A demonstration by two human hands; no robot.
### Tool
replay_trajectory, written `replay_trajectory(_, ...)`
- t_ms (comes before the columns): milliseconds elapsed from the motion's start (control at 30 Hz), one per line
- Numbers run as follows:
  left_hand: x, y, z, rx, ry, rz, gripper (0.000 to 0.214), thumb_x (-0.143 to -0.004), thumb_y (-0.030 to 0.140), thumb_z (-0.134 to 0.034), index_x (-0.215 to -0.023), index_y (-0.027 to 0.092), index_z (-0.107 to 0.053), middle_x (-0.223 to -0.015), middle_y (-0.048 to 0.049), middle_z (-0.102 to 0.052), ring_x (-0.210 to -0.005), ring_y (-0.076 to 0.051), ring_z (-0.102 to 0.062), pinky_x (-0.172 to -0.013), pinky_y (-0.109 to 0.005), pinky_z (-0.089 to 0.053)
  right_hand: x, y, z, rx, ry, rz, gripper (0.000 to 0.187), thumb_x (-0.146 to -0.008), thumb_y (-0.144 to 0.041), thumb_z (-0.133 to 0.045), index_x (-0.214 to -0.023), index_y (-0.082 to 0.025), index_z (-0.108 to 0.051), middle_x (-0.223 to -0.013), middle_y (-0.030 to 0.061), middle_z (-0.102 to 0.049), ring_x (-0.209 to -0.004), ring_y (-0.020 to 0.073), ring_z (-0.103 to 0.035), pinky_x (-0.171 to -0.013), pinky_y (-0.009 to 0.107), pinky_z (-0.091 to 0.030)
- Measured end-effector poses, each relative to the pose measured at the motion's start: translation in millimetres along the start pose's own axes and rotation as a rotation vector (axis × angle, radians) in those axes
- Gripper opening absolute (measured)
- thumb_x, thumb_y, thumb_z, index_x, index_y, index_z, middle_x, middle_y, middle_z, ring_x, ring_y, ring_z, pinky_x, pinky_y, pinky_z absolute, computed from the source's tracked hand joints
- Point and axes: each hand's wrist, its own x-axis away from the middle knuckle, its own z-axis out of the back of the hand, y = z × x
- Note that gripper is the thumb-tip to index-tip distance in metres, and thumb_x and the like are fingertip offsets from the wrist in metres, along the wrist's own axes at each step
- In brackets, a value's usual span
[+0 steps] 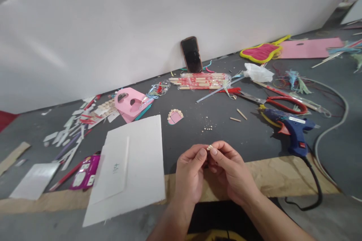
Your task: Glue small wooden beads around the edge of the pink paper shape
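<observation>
My left hand [191, 169] and my right hand [230, 169] meet near the table's front edge. Both pinch a small cluster of pale bead-like pieces [209, 147] between thumbs and fingertips. Just beyond the fingers, several loose pale pieces [207, 128] lie scattered on the dark tabletop. Farther off to the left rests a small pink rounded piece [175, 118], its curved edge lined with similar pale bits. Two short wooden sticks [238, 115] lie to the right of the loose pieces.
A blue glue gun [296, 130] with a black cable and red-handled scissors [285, 104] lie at right. White boards [141, 150] overhang the front edge at left. Behind are bagged sticks [202, 81], a phone [191, 54] against the wall and a pink cut-out piece [131, 103].
</observation>
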Motion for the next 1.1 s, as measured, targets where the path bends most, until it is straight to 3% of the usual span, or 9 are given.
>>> replay_trajectory(300,-0.6,2.0,2.1,0.005,0.075,0.043,0.014,-0.069,0.029,-0.077,-0.073,0.016,-0.073,-0.064,-0.0018,-0.066,-0.059,-0.012,-0.056,-0.056,-0.024,-0.045,-0.8,1.5,3.0,0.075,-0.015,0.001,0.023,-0.071,-0.034,-0.078,-0.073,-0.019,-0.060,-0.060,-0.0042,-0.053,-0.052,0.0066,-0.043,-0.048,0.019,-0.036)
replay_trajectory(700,0.6,7.4,0.9,0.074,-0.034,0.134,0.014,-0.075,0.027,-0.072,-0.074,0.013,-0.071,-0.061,-0.0021,-0.064,-0.060,-0.012,-0.057,-0.057,-0.025,-0.043,-0.5,0.5,6.8,0.211,-0.007,0.111,0.021,-0.072,-0.035,-0.077,-0.083,-0.021,-0.066,-0.065,-0.0028,-0.058,-0.055,0.0079,-0.049,-0.050,0.021,-0.040)
replay_trajectory(1100,0.1,7.4,2.5,0.058,-0.039,0.177,0.018,-0.071,0.030,-0.075,-0.071,0.012,-0.069,-0.062,-0.0023,-0.063,-0.057,-0.012,-0.054,-0.058,-0.026,-0.042,0.9,0.2,8.1,0.295,-0.002,0.154,0.019,-0.073,-0.038,-0.075,-0.079,-0.022,-0.068,-0.058,-0.0035,-0.058,-0.051,0.0086,-0.049,-0.049,0.022,-0.041)
